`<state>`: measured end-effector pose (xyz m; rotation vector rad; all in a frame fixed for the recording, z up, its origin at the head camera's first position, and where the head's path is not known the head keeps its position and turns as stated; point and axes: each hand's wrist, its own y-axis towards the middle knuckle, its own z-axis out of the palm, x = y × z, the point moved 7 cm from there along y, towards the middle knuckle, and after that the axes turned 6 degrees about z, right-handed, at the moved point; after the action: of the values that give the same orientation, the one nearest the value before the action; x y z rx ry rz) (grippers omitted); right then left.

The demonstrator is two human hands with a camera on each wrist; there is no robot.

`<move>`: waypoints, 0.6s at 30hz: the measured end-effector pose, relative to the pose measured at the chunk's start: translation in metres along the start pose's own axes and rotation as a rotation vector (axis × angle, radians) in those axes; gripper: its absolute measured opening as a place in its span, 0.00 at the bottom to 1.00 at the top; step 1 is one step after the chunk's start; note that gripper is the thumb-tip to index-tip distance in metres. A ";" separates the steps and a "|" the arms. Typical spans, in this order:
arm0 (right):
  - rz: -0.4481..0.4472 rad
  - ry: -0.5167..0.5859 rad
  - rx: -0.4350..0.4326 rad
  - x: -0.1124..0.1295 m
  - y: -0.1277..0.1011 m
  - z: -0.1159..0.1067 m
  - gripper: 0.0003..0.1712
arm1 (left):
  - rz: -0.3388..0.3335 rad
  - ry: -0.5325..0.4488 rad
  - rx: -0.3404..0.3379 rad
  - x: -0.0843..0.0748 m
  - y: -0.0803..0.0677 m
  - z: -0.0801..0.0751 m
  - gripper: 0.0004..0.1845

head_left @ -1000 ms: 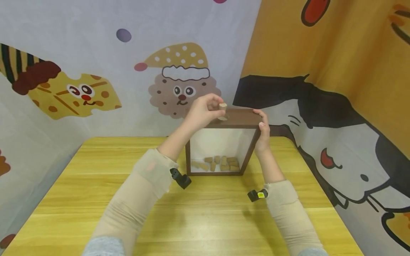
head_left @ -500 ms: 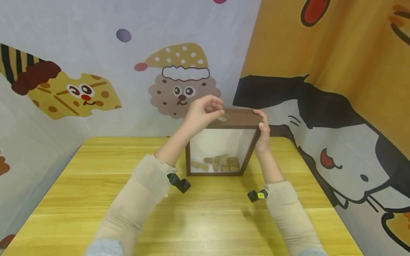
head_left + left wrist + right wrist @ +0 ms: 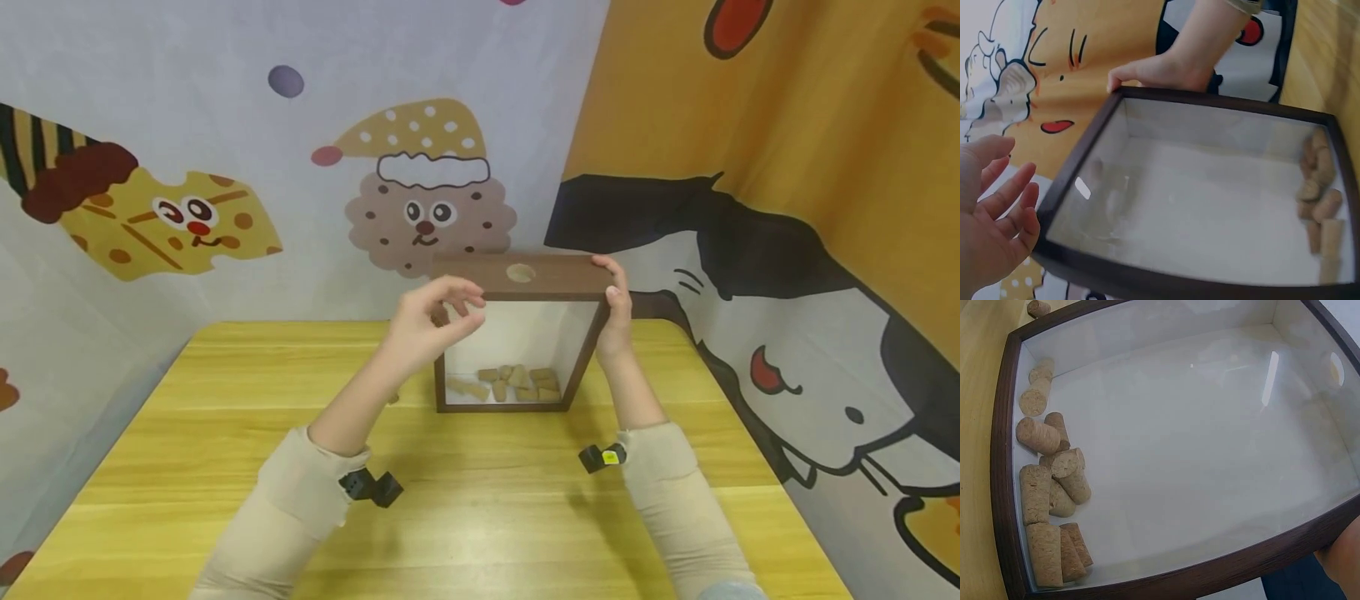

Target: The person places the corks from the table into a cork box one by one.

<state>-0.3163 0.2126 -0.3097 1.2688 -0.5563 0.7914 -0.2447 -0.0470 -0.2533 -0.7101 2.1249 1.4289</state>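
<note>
A dark brown wooden display box [image 3: 555, 277] with a clear front stands upright on the table, a round hole [image 3: 521, 273] in its top. Several wine corks [image 3: 517, 379] lie in a loose pile along its bottom; the right wrist view shows the corks [image 3: 1041, 494] close up. My right hand [image 3: 617, 321] grips the box's upper right corner, fingers over the top edge. Beside the upper left of the box is my left hand [image 3: 431, 321], its fingers loosely bent and nothing between them. In the left wrist view that left hand [image 3: 997, 219] appears just off the dark frame [image 3: 1085, 162].
One loose cork [image 3: 1038, 308] lies on the table outside the box, on its left side; in the head view this cork [image 3: 393, 398] is mostly behind my left forearm. The yellow wood-grain table [image 3: 480, 517] meets a cartoon-printed cloth [image 3: 300, 275] at the back.
A cork held by my left hand over the hole has dropped into the box, and the pile has shifted. The left hand has drawn back left and down; the right hand keeps its hold.
</note>
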 end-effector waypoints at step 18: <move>-0.007 -0.009 -0.002 0.001 0.001 0.000 0.28 | -0.254 0.106 -0.063 0.055 -0.090 -0.036 0.14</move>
<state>-0.3161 0.2125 -0.3087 1.2726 -0.5592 0.7794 -0.2307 -0.1178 -0.3388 -1.0600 1.9882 1.3503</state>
